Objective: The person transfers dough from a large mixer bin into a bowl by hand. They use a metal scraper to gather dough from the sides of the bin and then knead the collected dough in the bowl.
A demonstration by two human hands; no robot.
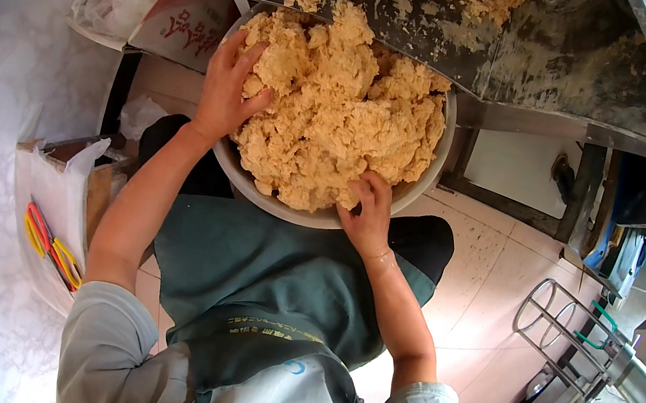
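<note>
Left hand (226,97) is spread, right hand (370,216) curled (grip unclear); crumbly dough (333,118) between them probably wants even inward pressing.

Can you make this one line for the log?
dough: lumpy, in bowl | left hand: on dough, left side | right hand: on dough, near side

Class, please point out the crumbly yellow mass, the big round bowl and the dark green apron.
Crumbly yellow mass (341,119): head view, middle of its lumpy top.
Big round bowl (275,205): head view, its near rim.
Dark green apron (265,269): head view, cloth across the lap.
</note>
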